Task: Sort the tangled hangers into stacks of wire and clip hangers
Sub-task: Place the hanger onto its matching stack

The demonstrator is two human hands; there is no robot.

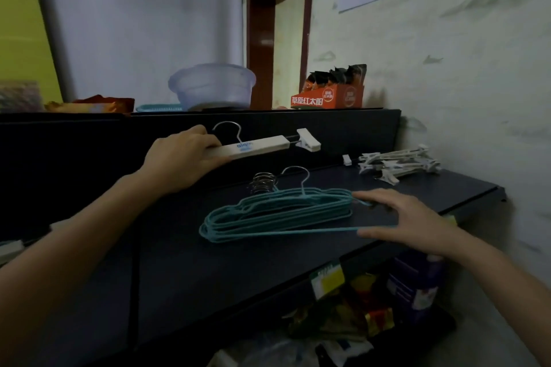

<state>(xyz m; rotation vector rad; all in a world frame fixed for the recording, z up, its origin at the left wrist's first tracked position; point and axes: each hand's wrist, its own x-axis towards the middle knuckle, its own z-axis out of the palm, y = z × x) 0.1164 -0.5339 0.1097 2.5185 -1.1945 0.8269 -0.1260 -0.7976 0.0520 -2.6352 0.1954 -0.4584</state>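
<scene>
Right hand [408,217], fingers straight, is touching near teal wire hangers [277,214] | left hand [182,158] is gripping white clip hanger [256,147] farther left | clip pile [399,164] is lying far right | basin [211,86] is standing behind

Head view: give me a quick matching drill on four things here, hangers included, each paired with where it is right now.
Things:
1. white clip hanger
2. teal wire hangers
3. clip pile
4. bowl

Places:
A. up on the top ledge
B. gripped by the left hand, above the shelf
C. lying on the shelf near the right wall
D. stacked on the shelf, right hand touching one end

Pairs: 1-B, 2-D, 3-C, 4-A
</scene>
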